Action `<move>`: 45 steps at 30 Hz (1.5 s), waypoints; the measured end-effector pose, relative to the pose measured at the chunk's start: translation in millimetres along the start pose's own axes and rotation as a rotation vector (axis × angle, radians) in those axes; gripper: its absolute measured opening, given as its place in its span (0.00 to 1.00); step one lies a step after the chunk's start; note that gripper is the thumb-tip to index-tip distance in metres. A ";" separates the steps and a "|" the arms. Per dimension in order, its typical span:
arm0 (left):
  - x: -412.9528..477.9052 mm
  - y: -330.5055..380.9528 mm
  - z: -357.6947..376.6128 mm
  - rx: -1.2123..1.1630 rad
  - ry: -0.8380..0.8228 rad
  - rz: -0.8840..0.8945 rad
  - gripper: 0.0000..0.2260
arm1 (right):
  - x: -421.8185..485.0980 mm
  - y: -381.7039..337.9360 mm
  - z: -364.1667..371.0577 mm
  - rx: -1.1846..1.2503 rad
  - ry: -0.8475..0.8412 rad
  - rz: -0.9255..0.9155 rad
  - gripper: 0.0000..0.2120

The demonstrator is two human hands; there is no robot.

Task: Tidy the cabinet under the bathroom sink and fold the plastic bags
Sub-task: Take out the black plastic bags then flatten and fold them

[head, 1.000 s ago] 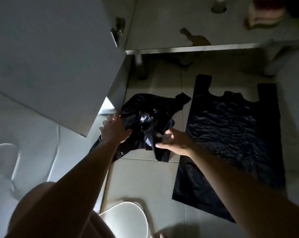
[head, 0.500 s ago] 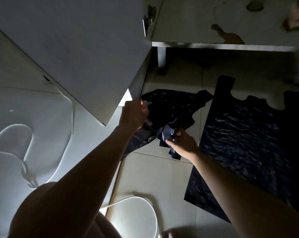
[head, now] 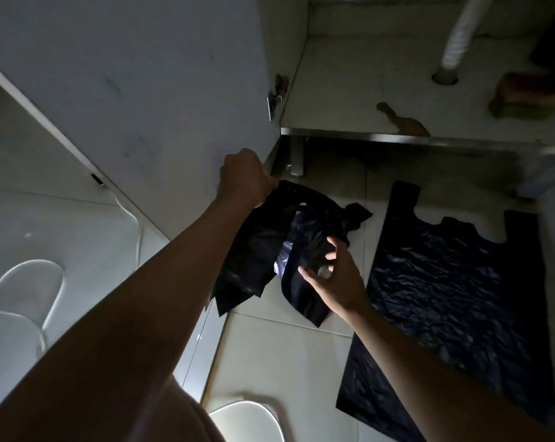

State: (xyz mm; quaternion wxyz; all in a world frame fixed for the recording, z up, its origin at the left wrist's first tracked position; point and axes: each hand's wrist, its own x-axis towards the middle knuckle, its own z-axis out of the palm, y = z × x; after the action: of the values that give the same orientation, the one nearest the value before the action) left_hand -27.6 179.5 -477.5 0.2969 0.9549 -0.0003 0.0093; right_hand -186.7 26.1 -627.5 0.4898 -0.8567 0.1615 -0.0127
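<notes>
The left hand (head: 245, 178) now lifts the crumpled black plastic bag (head: 279, 247) by its top edge, fist clenched; the right hand (head: 332, 275) has released it, fingers spread just beside. Unfolding proceeds; folding remains.

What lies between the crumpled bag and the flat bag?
Only bare floor tile, head view; the crumpled bag and flat bag lie apart.
</notes>
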 end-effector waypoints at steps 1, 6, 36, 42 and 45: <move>1.3 3.2 -3.3 0.005 0.006 0.006 0.10 | 0.6 -2.8 -1.6 0.030 0.008 -0.038 0.44; 4.8 18.4 -19.1 -0.036 0.067 -0.010 0.11 | 7.3 -42.6 -23.3 0.139 0.007 -0.271 0.30; -56.3 143.2 -91.3 -0.185 -0.145 0.367 0.20 | 33.9 -272.9 -284.8 0.867 0.068 -0.001 0.10; -40.1 196.2 -95.8 -0.228 0.145 0.461 0.09 | 9.5 -244.0 -383.8 0.776 0.252 0.161 0.08; -39.5 234.0 -99.7 -0.224 0.166 0.555 0.08 | -3.4 -231.0 -417.0 0.617 0.324 0.149 0.18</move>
State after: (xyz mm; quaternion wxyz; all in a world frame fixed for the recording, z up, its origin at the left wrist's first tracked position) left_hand -70.2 43.1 -263.4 0.3855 0.8756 -0.2377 0.1680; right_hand -204.0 -213.0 -215.5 0.6930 -0.6410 0.2880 -0.1609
